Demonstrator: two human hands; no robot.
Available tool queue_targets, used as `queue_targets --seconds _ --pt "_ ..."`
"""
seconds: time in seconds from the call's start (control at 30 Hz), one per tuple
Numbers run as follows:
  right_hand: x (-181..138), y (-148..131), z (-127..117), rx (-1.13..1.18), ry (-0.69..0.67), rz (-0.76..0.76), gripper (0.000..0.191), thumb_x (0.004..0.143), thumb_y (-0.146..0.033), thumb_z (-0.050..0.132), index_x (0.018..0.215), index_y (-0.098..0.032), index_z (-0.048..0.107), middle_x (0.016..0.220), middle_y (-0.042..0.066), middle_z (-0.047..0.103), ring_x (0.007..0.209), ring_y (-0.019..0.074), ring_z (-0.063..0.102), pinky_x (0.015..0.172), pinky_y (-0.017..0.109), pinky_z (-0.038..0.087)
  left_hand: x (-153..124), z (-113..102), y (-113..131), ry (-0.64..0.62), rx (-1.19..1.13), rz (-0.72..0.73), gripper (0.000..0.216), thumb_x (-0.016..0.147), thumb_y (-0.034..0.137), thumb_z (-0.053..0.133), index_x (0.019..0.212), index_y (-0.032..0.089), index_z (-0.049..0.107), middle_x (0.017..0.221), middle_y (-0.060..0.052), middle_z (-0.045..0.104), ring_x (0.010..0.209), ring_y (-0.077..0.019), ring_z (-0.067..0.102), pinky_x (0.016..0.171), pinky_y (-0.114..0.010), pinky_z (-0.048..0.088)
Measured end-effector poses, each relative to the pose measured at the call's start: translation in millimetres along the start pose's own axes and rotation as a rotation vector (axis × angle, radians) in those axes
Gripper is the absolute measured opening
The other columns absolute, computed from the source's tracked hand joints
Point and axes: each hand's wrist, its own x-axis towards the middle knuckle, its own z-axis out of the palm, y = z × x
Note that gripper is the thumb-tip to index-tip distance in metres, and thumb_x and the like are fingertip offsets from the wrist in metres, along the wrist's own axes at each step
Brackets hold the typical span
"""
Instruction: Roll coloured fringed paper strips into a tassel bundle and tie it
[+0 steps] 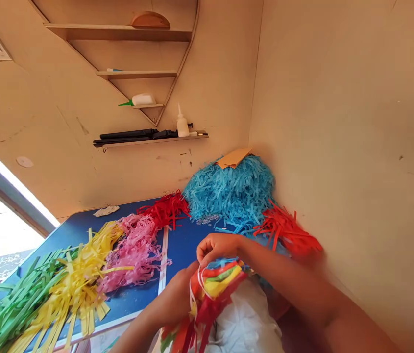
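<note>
A bundle of coloured paper strips [223, 282] in red, yellow, green and blue is close in front of me, below the table's edge. My left hand [183, 294] is closed around the bundle's left side, its fingers partly hidden. Above it, my right hand [217, 247] is closed in a pinch at the bundle's top left. A thin white string [202, 279] loops from those fingertips over the strips, and a length hangs down. White crumpled fabric or plastic [249, 316] lies beneath the bundle.
On the blue table [192, 250] lie piles of green strips [19, 289], yellow strips [78, 284], pink strips [131, 255] and red strips [164, 210]. A large blue heap [232, 191] fills the corner, with more red strips [289, 228] at right. Wall shelves hold glue bottles [182, 125].
</note>
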Motion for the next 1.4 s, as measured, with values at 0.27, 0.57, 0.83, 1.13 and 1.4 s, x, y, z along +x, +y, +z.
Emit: queue_targets --seconds 0.27,0.57,0.83,1.13,1.4 --pt "27 69 44 0.478 0.386 -0.068 0.052 0.074 -0.07 0.065 0.078 -0.019 0.061 0.065 0.0 0.062 0.058 0.015 0.057 0.061 0.028 0.045 2 24 -41 0.419 -0.314 -0.067 0.065 0.062 0.037 0.081 0.121 0.018 0.059 0.116 -0.014 0.071 0.104 -0.032 0.068 0.091 -0.04 0.055" --pt "-20 124 116 0.526 0.223 0.088 0.082 0.077 -0.087 0.038 0.116 -0.017 0.056 0.06 -0.001 0.061 0.04 0.011 0.043 0.05 0.024 0.034 1 -19 -57 0.709 -0.321 -0.197 0.054 0.058 0.036 0.077 0.108 0.018 0.069 0.093 -0.006 0.077 0.098 -0.0325 0.071 0.089 -0.045 0.057" --pt "-78 43 54 -0.021 0.741 -0.145 0.023 0.07 -0.037 0.075 0.079 -0.017 0.069 0.066 -0.002 0.058 0.061 0.0115 0.048 0.059 0.024 0.035 -2 -51 -43 0.357 -0.207 -0.231 0.052 0.06 0.031 0.077 0.109 0.015 0.067 0.1 -0.011 0.077 0.096 -0.0324 0.072 0.084 -0.041 0.059" --pt "-68 15 43 0.012 0.694 -0.331 0.018 0.074 -0.032 0.076 0.078 -0.016 0.071 0.07 -0.001 0.06 0.057 0.0084 0.044 0.054 0.021 0.034 -5 -68 -26 0.488 -0.037 -0.288 0.051 0.06 0.042 0.069 0.103 0.016 0.07 0.087 -0.01 0.078 0.09 -0.0348 0.073 0.077 -0.045 0.061" --pt "25 53 44 -0.052 0.447 -0.276 0.075 0.068 -0.046 0.086 0.134 -0.025 0.055 0.075 -0.005 0.056 0.052 0.0078 0.032 0.049 0.019 0.031 -11 -86 -8 0.512 -0.051 -0.3 0.033 0.04 0.03 0.076 0.073 0.026 0.073 0.059 -0.004 0.071 0.083 -0.0363 0.072 0.076 -0.042 0.062"
